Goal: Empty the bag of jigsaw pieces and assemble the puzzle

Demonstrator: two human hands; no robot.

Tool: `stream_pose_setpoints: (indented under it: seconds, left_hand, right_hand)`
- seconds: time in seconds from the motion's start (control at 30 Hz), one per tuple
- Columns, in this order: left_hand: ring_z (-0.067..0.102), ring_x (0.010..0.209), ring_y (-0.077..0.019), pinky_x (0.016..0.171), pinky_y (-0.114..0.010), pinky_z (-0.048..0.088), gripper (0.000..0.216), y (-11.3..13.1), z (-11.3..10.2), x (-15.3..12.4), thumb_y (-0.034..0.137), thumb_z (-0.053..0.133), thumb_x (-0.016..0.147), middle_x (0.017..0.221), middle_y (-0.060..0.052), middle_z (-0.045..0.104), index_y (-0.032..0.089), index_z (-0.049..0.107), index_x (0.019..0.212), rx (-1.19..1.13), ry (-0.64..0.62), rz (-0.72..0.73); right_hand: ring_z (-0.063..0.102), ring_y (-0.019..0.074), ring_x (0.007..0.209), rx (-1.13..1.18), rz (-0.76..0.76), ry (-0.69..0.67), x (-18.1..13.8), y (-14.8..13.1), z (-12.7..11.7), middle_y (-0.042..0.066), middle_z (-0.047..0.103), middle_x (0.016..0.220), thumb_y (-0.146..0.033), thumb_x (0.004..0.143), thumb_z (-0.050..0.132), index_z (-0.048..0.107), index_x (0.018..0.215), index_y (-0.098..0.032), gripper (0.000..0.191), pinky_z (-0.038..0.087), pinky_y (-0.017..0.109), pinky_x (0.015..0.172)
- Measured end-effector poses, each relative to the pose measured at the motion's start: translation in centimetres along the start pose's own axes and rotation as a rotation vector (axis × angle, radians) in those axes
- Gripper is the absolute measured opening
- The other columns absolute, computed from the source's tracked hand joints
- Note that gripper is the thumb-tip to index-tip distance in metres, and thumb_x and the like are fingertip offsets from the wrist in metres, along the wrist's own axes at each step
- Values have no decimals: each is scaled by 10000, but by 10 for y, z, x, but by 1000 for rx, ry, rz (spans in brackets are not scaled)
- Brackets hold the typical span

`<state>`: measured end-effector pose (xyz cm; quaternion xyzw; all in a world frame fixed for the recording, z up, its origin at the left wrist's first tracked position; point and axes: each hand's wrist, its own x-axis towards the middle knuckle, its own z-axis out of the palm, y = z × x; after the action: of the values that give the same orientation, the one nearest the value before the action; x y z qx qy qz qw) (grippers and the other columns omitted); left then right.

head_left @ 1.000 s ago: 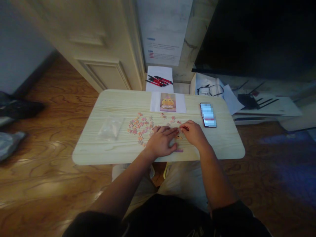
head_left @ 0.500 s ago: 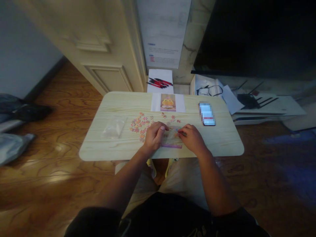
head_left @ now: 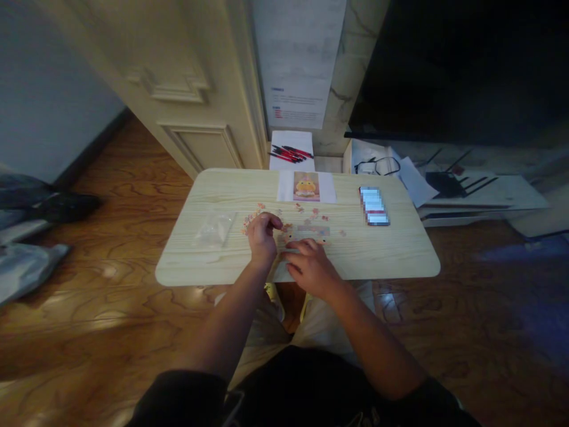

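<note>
My left hand (head_left: 263, 236) hovers over the pile of jigsaw puzzle pieces (head_left: 246, 223), covering most of it. Its fingers are curled together toward the right, and whatever is in them is hidden. My right hand (head_left: 310, 267) lies low over the near part of the table, fingers apart and pointing left. Just beyond its fingertips are some orange puzzle pieces (head_left: 288, 236) and a pale translucent strip (head_left: 313, 229). A few loose pieces (head_left: 315, 212) are scattered farther back. Behind them, a printed picture of a yellow figure (head_left: 306, 186) lies on white paper.
A clear plastic bag (head_left: 216, 230) lies on the left of the wooden table (head_left: 178, 261). On the right is a phone (head_left: 374, 206) with a blurred screen. Red and black pens (head_left: 291, 154) rest on white paper beyond the back edge.
My left hand has moved left and away over the pile. My right hand has moved left and nearer me, its pinched fingers now spread. The view has shifted slightly.
</note>
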<state>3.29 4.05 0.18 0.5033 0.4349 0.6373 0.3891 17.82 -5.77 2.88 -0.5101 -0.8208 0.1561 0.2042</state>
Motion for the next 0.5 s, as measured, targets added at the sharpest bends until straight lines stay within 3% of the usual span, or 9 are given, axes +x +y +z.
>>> stream_pose_setpoints:
  seconds: [0.17, 0.33, 0.5]
  left_hand:
    - [559, 676, -164, 677, -317, 468, 381, 7, -10, -3, 335, 440, 970, 670, -29, 589, 216, 578, 636, 92, 2, 10]
    - [565, 676, -167, 704, -328, 463, 390, 8, -22, -7, 355, 459, 977, 662, -29, 601, 216, 588, 636, 130, -71, 27]
    - [555, 665, -163, 680, -317, 449, 389, 3, -30, -7, 362, 459, 968, 653, -22, 603, 214, 601, 638, 153, -60, 46]
  right_hand:
    - [428, 315, 1349, -46, -1, -33, 3, -28, 13, 43, 641, 1430, -270, 991, 618, 659, 1333, -272, 345, 360, 501, 1093]
    - [482, 299, 1283, -68, 14, -19, 12, -32, 16, 67, 691, 1325, -301, 1004, 610, 688, 1236, -254, 249, 364, 486, 1063]
    - [453, 318, 1306, -109, 11, -17, 17, -35, 18, 54, 682, 1337, -366, 1037, 560, 739, 1129, -287, 216, 355, 505, 1061]
